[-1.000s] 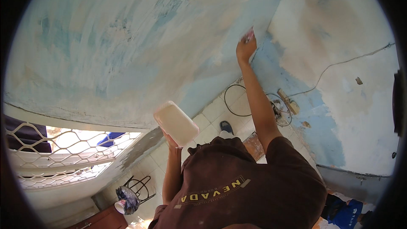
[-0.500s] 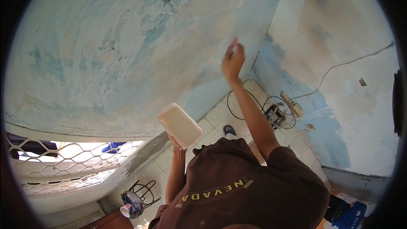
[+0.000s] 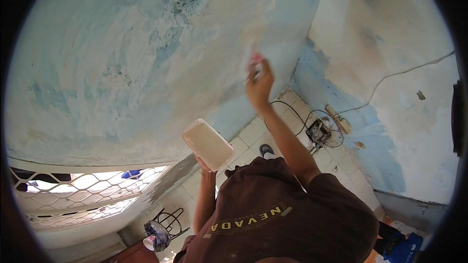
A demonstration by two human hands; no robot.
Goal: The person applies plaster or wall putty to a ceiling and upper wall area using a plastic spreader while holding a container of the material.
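My left hand [image 3: 204,165] holds up a shallow rectangular tub [image 3: 208,144] from below, most of its fingers hidden behind it. The tub is whitish with pinkish edges, and a smooth off-white layer shows inside. Farther out and to the right, my right hand [image 3: 260,86] is closed round a small pink-and-white tool [image 3: 254,62]. Motion smears the tool's tip, so its exact kind is unclear. It is at the patchy pale blue wall [image 3: 195,75], which carries whitish smears and rough dark spots; whether it touches cannot be told.
Right of the corner stands a second patchy wall [image 3: 390,102] with a thin cable. A cluttered dark box [image 3: 319,131] and looped cable lie on the tiled floor [image 3: 253,131]. A window with a wavy grille [image 3: 78,190] is at lower left, near a dark metal rack [image 3: 173,219].
My right hand has swept left and slightly down along the wall with the pink-and-white tool. The left hand and tub have hardly moved; the view has shifted slightly.
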